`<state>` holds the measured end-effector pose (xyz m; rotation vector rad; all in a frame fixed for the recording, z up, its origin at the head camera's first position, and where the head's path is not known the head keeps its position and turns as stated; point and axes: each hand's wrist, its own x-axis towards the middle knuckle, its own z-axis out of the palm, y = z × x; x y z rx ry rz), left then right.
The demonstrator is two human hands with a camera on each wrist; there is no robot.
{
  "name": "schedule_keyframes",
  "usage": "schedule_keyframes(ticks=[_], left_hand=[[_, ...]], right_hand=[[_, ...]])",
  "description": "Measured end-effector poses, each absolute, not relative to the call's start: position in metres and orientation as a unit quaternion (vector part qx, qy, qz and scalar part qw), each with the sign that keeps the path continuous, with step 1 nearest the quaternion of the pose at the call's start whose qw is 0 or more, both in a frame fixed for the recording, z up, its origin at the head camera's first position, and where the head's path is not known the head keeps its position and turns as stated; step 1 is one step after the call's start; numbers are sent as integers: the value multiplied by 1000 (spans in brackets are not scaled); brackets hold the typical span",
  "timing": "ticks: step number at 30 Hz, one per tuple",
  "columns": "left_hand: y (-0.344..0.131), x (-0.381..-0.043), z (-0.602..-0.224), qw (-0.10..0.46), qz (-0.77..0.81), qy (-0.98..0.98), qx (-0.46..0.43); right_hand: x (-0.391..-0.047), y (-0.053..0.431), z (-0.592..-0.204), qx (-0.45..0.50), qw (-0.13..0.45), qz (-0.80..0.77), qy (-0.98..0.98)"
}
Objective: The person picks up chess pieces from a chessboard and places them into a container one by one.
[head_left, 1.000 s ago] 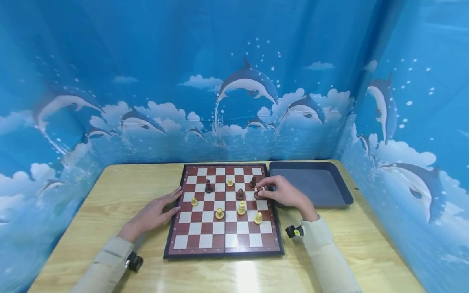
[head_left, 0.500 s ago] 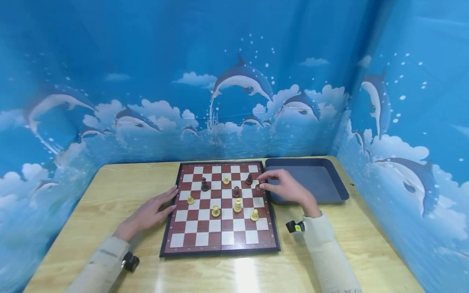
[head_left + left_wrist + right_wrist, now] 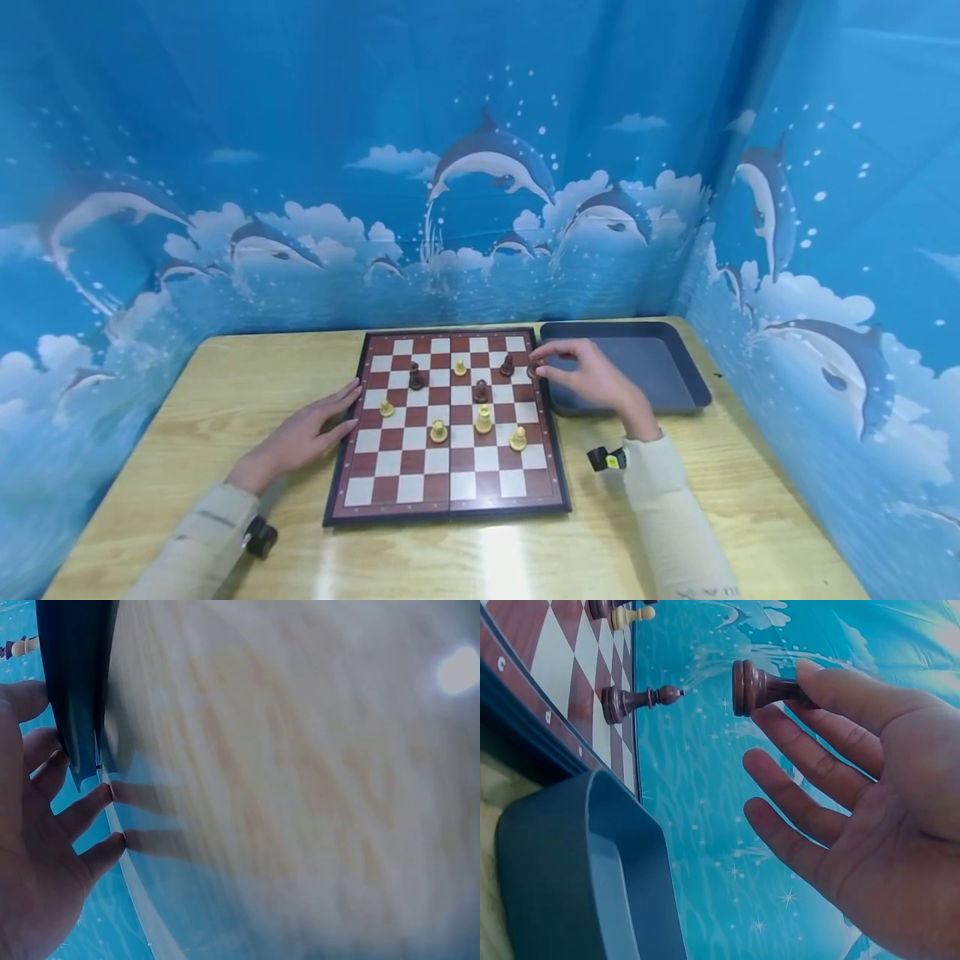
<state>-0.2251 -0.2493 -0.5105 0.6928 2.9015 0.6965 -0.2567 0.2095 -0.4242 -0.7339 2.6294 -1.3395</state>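
Thumb and fingertips of my right hand [image 3: 588,379] pinch a dark brown chess piece [image 3: 756,688] by its top, which they hide. Its round base hangs free above the right edge of the chessboard [image 3: 412,462], close to the tray. A dark bishop [image 3: 641,699] stands on the board beside it. Two more dark pieces, one tall [image 3: 416,377] and one in the middle [image 3: 481,391], stand on other squares. Several cream pieces are spread about, among them a large one [image 3: 483,419]. My left hand [image 3: 303,437] lies at the board's left edge, its extended fingers touching the frame.
A dark grey rectangular tray [image 3: 637,408] sits right of the board, next to its far right edge. Beneath both is a wooden table [image 3: 255,367]. A blue dolphin-print curtain [image 3: 360,283] closes off the back and sides.
My right hand has lifted the dark chess piece off its square near the board's right side and carried it away from me, to the right edge. My left hand stays at the board's left edge.
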Motion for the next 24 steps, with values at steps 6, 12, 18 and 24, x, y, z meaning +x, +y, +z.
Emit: schedule_keyframes(ticks=[6, 12, 18, 24], left_hand=[[-248, -228, -513, 25, 229, 942, 244], [-249, -231, -513, 21, 219, 942, 253], [-251, -226, -512, 25, 222, 945, 240], [-253, -224, -511, 28, 222, 947, 232]], right_hand=[[-249, 216, -412, -229, 44, -447, 864], [-266, 232, -436, -229, 34, -471, 852], [-268, 235, -436, -224, 12, -465, 856], [-256, 229, -418, -203, 5, -450, 869]])
